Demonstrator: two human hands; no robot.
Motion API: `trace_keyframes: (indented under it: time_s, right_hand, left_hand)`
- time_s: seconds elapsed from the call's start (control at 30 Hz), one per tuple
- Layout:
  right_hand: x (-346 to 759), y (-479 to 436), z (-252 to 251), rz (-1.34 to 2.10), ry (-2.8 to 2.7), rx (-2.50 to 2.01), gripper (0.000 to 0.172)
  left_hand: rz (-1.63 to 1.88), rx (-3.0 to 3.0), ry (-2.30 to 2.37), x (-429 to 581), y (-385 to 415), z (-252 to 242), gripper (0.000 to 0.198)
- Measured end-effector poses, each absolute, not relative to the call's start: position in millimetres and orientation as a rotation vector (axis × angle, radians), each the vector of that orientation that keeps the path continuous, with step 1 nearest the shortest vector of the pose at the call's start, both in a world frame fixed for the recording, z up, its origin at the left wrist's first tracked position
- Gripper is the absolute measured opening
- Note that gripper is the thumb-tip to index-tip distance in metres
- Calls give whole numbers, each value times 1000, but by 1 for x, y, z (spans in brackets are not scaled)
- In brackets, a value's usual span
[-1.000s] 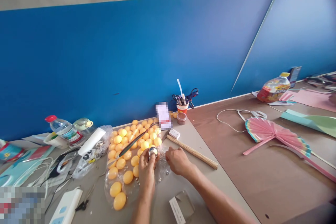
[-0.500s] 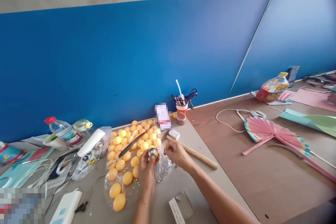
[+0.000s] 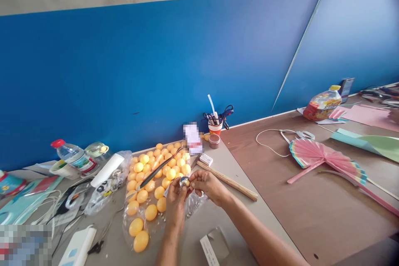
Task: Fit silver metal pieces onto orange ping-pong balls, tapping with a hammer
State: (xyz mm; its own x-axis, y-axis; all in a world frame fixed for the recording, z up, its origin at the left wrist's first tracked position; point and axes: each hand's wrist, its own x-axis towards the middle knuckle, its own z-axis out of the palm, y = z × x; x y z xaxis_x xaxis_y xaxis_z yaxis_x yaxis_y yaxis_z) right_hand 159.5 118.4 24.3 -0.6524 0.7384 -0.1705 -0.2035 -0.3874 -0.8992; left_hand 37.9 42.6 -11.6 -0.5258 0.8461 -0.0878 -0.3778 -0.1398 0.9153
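My left hand (image 3: 176, 198) is closed around a small shiny silver ball (image 3: 184, 182), held up over the table. Close against it on the right, my right hand (image 3: 206, 184) has its fingertips pinched at the ball's side; anything tiny between them is too small to make out. Behind and left of my hands lies a clear plastic bag of orange balls (image 3: 151, 212), with a dark, thin curved tool (image 3: 158, 169) resting across it. A crumpled clear part of the bag (image 3: 193, 204) shows below my right hand.
Wooden sticks (image 3: 230, 180) and a small white box (image 3: 206, 159) lie to the right. A cup of tools (image 3: 215, 127) stands by the blue partition (image 3: 162, 75). Leftward are a bottle (image 3: 77, 158), cables and a power strip (image 3: 78, 246). A pink paper fan (image 3: 324, 156) lies far right.
My right hand has moved left from beside the silver ball to its side, fingertips now meeting it. The ball and my left hand have shifted very slightly right.
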Motion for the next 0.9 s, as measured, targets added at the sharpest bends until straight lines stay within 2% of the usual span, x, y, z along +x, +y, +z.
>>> trace_keyframes:
  time_s: [0.27,0.53,0.9]
  right_hand:
    - [159,116,26,1898,-1346,-906,10]
    - [157,115,26,1954,-1330,-926,11]
    - [159,116,28,1939,-1357,-975,3]
  left_hand:
    - [1773,575,1237,37,42,-15,46]
    - [1764,575,1266,36,43,-21,49]
    - [1782,721,1346,37,44,-26,51]
